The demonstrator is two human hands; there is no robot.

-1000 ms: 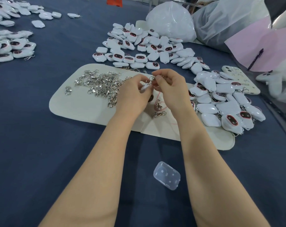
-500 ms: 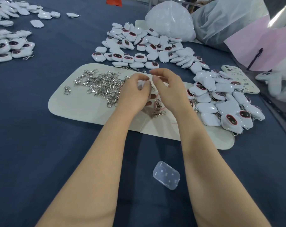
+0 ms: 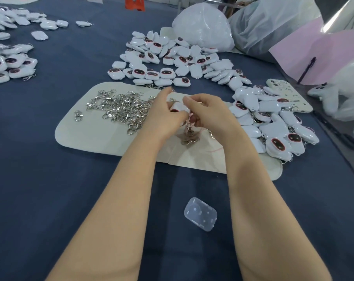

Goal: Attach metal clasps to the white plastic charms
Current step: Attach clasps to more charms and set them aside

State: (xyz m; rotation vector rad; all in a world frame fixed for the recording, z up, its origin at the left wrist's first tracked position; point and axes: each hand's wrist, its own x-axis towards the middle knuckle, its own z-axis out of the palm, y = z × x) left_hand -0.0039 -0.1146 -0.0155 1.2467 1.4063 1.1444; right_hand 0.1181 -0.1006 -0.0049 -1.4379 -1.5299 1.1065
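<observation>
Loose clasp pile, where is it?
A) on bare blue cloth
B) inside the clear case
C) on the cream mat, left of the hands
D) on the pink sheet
C: the clasp pile lies on the cream mat, just left of the left hand holding a white charm.

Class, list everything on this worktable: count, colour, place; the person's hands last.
white plastic charms with dark faces: many, white, piles behind, right and far left of the mat.
silver metal clasps: many, silver, heaped on the mat's left half.
cream flat mat: one, cream, table centre.
clear plastic box: one, transparent, between the forearms.
white plastic bag: one, white, behind the charms.
phone in a cream case: one, cream, far right.
dark blue tablecloth: one, blue, under everything.
held charm: one, white, between both hands.
left hand: grips held charm.
right hand: pinches it too.
</observation>
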